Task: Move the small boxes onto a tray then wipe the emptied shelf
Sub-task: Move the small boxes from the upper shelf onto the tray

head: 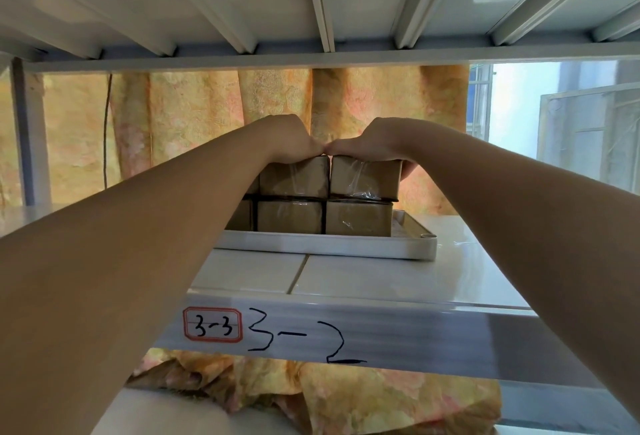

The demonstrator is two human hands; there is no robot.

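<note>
Two brown boxes, one upper-left (294,176) and one upper-right (365,176), sit stacked on the lower layer inside the white tray (325,246). My left hand (287,138) and right hand (370,140) press on their tops, fingers curled over the far edges, gripping. I'd square both flush against the row beneath before letting go, or the stack may lean.

A yellow floral curtain (214,130) hangs behind the white metal rack, with a daylit window (512,105) at right.

Brown small boxes (294,180), white tray (322,245), white shelf (381,282), orange floral curtain (194,116), red-bordered label (212,325)
</note>
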